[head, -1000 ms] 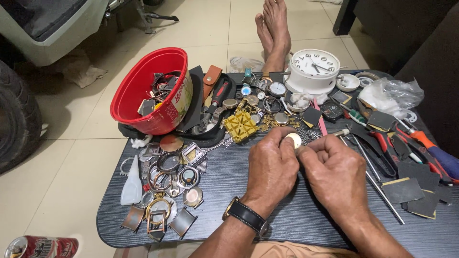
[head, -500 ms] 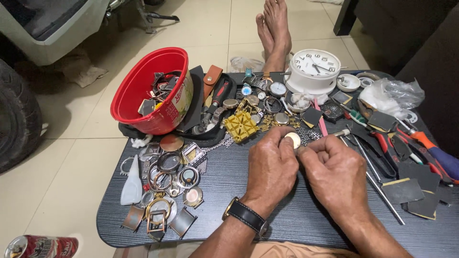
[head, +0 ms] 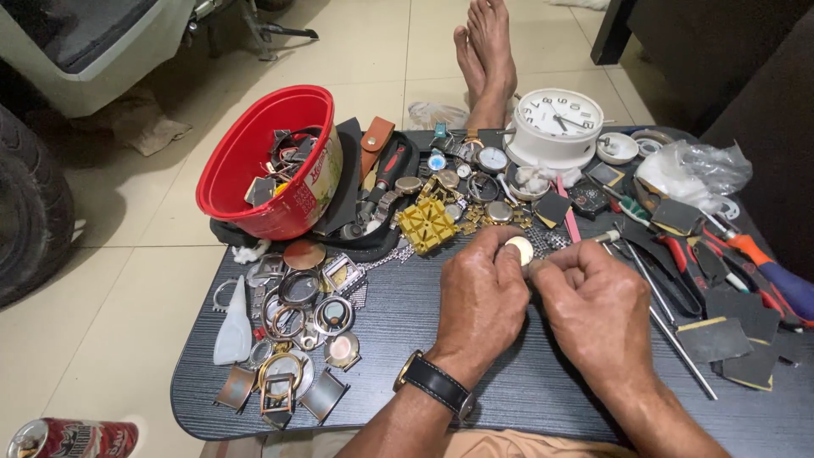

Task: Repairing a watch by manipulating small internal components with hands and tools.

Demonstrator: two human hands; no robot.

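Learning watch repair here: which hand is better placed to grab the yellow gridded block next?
Left, probably. The left hand sits just below the yellow gridded block, though it pinches a small pale disc; the right hand lies farther off.

Almost nothing shifts: the left hand (head: 483,297) and right hand (head: 593,309) stay pressed together over the desk (head: 526,386), pinching the same small round pale watch part (head: 519,249).

From my feed I see a glossy cream tiled floor (head: 153,280) under even light. A low dark wood-grain table (head: 407,314) with rounded corners stands on it. A black rubber tyre (head: 30,212) sits at far left, and dark upholstered furniture (head: 729,76) fills the upper right.
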